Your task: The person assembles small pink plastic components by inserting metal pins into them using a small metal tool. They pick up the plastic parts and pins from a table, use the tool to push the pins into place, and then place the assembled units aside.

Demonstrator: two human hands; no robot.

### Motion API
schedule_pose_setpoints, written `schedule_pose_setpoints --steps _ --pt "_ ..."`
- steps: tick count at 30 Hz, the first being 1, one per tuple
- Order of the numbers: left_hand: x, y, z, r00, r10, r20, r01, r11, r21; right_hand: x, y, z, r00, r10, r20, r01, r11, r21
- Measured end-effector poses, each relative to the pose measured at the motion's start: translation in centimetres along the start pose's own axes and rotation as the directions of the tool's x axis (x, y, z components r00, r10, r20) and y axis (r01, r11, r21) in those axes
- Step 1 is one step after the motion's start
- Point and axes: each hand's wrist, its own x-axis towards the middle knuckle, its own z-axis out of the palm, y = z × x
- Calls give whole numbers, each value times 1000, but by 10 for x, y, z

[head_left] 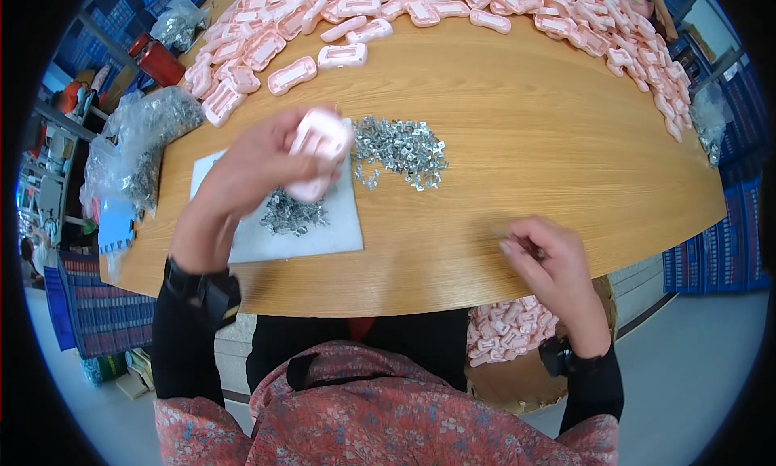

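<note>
Here the left hand (260,160) grips a blurred casing (327,134); whether the right hand (556,260) grips anything is unclear.

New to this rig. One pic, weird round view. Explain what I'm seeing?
No machine here: these are a person's two bare hands. The picture comes from a wide fisheye camera worn on the head, looking down, so straight edges bend toward the rim. Picture left is the person's left.

On the wooden table are many pink plastic shells along the far side, a loose pile of small metal parts, and a white sheet with a second metal pile on it.

The left hand holds a pink piece, slightly blurred, above the sheet. The right hand has curled fingers near the table's front edge; whether it holds anything small, I can't tell.
</note>
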Motion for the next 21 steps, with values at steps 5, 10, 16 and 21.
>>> schedule_pose_setpoints --steps 5,10,16,21 --pt "-75 -38 13 974 -189 127 221 920 -325 47 5 12 985 -126 120 125 992 23" --pt "-114 -70 39 961 -264 84 275 868 -414 76 17 31 964 -202 170 206 979 -2" --pt "-124 -88 46 966 -259 7 221 813 -539 98 23 54 957 -209 200 219 975 -34" --pt "-122 -89 45 965 -262 13 228 814 -535 102 34 65 932 -338 133 350 934 -75"
